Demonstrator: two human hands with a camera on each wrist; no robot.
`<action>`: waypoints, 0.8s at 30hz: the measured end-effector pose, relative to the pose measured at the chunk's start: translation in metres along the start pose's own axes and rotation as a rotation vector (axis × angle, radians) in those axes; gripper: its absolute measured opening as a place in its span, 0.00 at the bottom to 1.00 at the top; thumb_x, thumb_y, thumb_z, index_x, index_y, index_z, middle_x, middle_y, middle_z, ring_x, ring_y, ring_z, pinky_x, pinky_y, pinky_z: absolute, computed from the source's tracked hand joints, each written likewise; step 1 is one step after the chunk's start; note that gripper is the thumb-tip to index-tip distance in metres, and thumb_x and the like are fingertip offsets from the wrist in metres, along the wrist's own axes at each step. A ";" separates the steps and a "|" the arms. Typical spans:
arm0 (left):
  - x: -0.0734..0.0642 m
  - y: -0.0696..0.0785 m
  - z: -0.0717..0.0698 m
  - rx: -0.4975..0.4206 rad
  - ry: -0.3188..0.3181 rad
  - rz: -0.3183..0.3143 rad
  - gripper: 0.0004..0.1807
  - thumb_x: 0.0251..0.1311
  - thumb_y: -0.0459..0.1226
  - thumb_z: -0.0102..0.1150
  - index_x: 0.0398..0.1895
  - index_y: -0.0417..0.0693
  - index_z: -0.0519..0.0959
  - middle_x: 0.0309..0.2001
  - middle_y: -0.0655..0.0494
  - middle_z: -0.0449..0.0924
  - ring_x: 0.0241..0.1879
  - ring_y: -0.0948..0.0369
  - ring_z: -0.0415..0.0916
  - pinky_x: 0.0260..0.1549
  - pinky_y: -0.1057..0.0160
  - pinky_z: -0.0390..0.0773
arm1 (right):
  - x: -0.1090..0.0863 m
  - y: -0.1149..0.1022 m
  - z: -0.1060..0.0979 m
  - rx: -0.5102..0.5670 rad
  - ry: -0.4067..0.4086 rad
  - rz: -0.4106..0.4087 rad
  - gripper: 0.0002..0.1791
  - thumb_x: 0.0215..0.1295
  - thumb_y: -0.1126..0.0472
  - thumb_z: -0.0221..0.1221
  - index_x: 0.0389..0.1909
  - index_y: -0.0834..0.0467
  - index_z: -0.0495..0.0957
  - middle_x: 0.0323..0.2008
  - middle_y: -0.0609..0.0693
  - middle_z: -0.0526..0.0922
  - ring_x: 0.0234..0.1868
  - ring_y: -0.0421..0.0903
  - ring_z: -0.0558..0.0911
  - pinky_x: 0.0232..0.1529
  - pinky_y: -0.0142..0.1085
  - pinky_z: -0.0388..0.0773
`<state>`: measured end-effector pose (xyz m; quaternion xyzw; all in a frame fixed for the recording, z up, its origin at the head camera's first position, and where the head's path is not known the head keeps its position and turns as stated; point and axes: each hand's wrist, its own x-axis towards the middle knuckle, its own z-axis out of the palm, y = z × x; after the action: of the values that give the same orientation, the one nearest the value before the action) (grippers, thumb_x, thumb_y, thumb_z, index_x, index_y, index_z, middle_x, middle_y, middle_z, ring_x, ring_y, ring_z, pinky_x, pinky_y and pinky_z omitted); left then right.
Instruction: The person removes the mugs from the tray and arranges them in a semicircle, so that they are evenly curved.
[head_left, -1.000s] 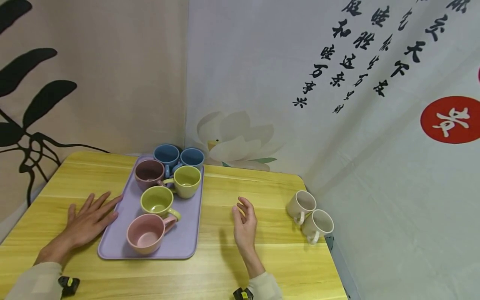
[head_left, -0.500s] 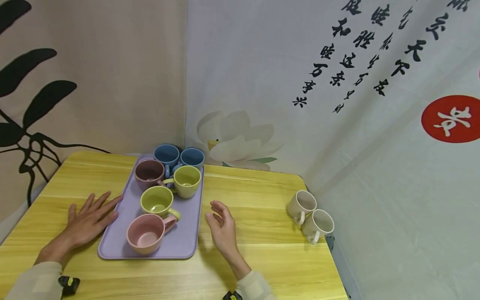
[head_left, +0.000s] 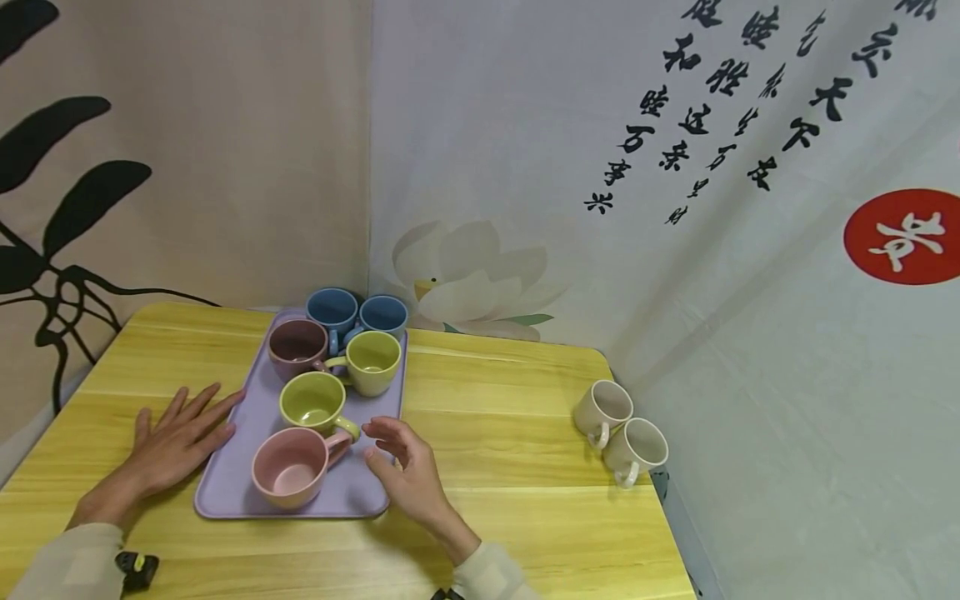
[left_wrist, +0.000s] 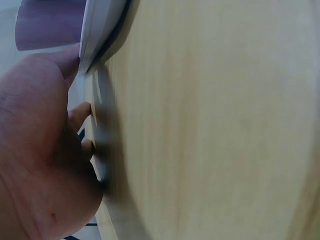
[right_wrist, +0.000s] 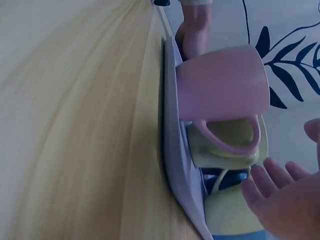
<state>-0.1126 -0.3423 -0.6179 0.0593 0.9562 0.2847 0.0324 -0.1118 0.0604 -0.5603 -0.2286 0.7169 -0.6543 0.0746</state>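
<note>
Left hand [head_left: 174, 448] and right hand [head_left: 412, 477] at one tray [head_left: 232, 492].
On it: two blue cups [head_left: 332, 308], one maroon cup [head_left: 297, 348], two yellow cups [head_left: 313, 404], one pink cup [head_left: 288, 477]; two white cups [head_left: 634, 448] stand well apart on the surface [head_left: 517, 467]. Left fingers spread, touching the tray's edge; right fingers and thumb apart, near the pink cup. The blue cups are partly hidden; the right wrist view crops the right hand.

In the left wrist view, the left hand [left_wrist: 42, 145] fills the left side, one digit meeting the edge of a pale purple tray [left_wrist: 102, 27]. Other fingertips reach the light wooden table [left_wrist: 210, 120], where a dark, soft shadow stretches. Beyond the tray's edge, a mauve mug [left_wrist: 50, 25] is partly visible.
</note>
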 end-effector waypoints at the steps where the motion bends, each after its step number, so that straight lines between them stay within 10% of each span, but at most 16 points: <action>1: 0.000 0.000 0.000 -0.001 0.002 0.002 0.36 0.92 0.55 0.40 0.94 0.55 0.53 0.92 0.27 0.40 0.87 0.16 0.26 0.72 0.07 0.19 | 0.000 -0.001 0.002 0.007 -0.014 0.000 0.26 0.82 0.64 0.63 0.75 0.68 0.74 0.70 0.70 0.84 0.74 0.69 0.83 0.81 0.56 0.78; 24: -0.001 -0.002 0.001 -0.011 0.022 0.025 0.36 0.91 0.54 0.42 0.94 0.58 0.53 0.92 0.29 0.40 0.87 0.16 0.27 0.72 0.07 0.20 | 0.015 0.001 0.015 -0.164 0.022 -0.078 0.21 0.78 0.68 0.67 0.67 0.67 0.81 0.64 0.66 0.89 0.68 0.63 0.88 0.74 0.57 0.85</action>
<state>-0.1118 -0.3435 -0.6202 0.0679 0.9542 0.2907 0.0185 -0.1194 0.0405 -0.5605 -0.2545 0.7594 -0.5984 0.0226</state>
